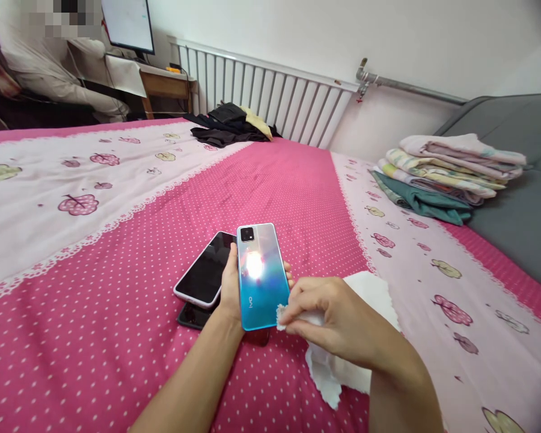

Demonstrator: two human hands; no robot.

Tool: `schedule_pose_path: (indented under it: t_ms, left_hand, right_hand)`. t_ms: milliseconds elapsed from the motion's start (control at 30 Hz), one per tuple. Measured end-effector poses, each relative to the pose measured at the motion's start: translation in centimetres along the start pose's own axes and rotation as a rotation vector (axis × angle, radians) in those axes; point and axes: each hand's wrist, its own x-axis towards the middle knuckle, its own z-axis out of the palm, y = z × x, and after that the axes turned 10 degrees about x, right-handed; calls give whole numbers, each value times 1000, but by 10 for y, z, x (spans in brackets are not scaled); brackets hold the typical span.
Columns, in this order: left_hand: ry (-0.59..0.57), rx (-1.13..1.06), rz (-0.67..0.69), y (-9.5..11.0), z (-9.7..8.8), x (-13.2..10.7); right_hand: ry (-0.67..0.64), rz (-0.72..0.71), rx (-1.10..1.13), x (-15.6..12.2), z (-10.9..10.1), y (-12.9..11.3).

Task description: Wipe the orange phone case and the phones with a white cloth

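My left hand (230,287) grips a blue phone (261,277) by its edges, glossy back up, camera end away from me. My right hand (329,319) pinches a white tissue (342,367) and presses a corner of it against the phone's lower right edge. Just left of the blue phone, a phone with a pink rim (206,269) lies screen up on the bed, resting on another dark phone (193,315) beneath it.
A pink dotted bedsheet (117,313) with pale flowered borders covers the bed. Folded clothes (446,174) are stacked at the right by a grey headboard (518,198). Dark clothes (228,124) lie at the far edge before a radiator (270,90). A person (54,66) sits at the back left near a monitor (127,24).
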Motion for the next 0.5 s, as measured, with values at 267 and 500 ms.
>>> schedule_pose_path:
  t_ms: [267,500]
  left_hand:
    - [14,40,-18,-2,12,-2]
    - [70,-63,37,-4,30,-1]
  right_hand:
    - [133,7,-84,4,1,8]
    - [428,-24,-158,14,4,18]
